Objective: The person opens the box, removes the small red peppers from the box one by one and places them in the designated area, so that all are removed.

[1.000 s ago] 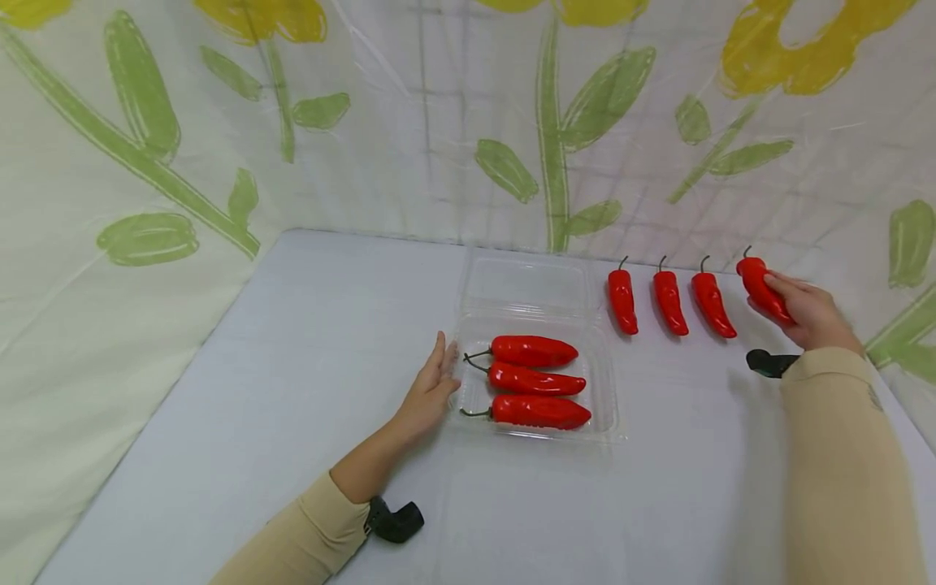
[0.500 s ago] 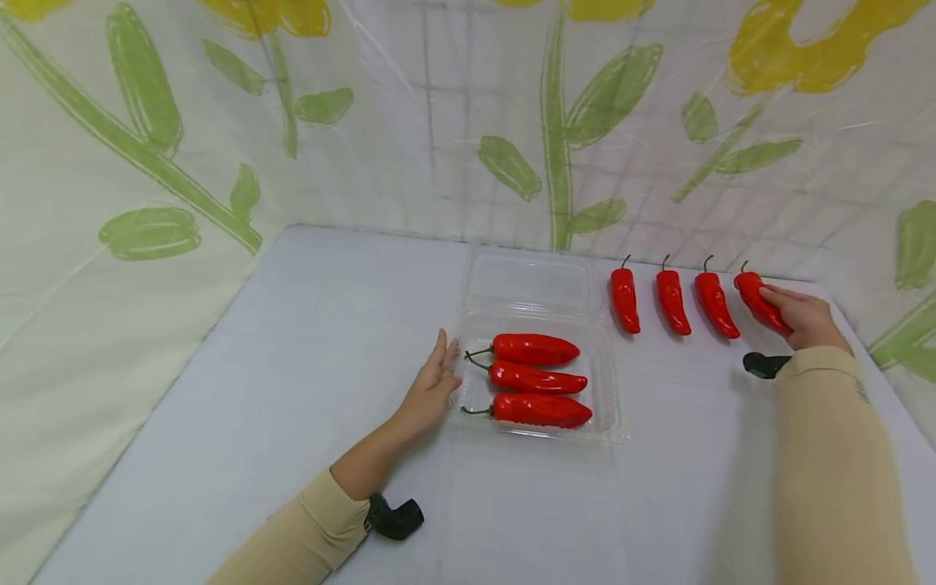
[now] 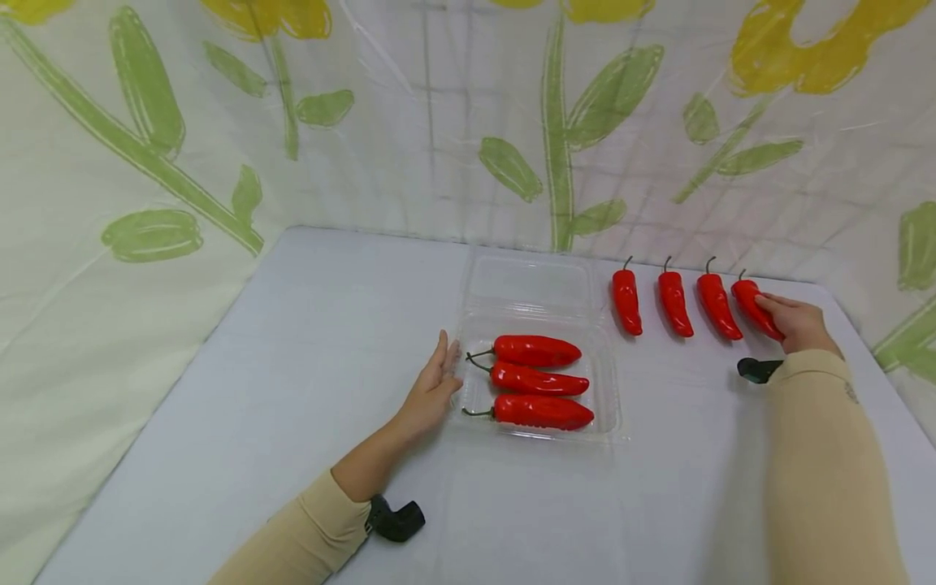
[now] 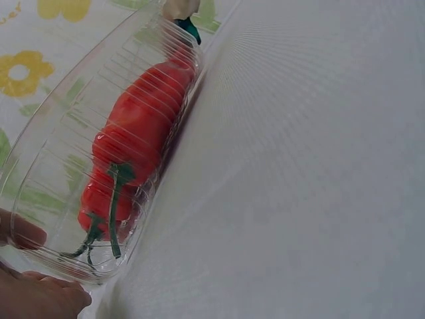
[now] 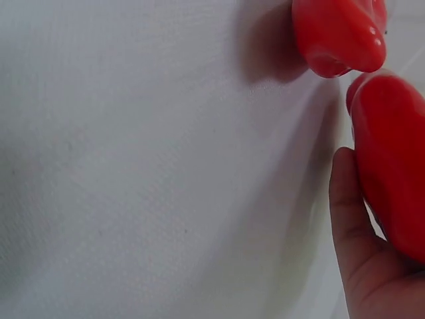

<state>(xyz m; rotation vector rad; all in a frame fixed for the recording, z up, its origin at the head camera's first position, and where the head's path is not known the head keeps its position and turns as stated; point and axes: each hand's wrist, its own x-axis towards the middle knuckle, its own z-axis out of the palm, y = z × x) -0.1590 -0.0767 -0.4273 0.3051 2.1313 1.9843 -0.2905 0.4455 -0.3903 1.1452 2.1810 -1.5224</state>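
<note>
The right hand (image 3: 800,323) grips the rightmost red chili pepper (image 3: 751,301); the left, extended hand (image 3: 426,394) touches the left side of the clear clamshell container (image 3: 603,366).

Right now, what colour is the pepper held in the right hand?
The pepper is red, its stem green; the head view shows both best.

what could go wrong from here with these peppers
The right hand holds the end pepper close beside the next pepper, so it might knock that one askew. The left hand touches the side of the clear container; a hard push could slide it and roll the three peppers inside.
</note>
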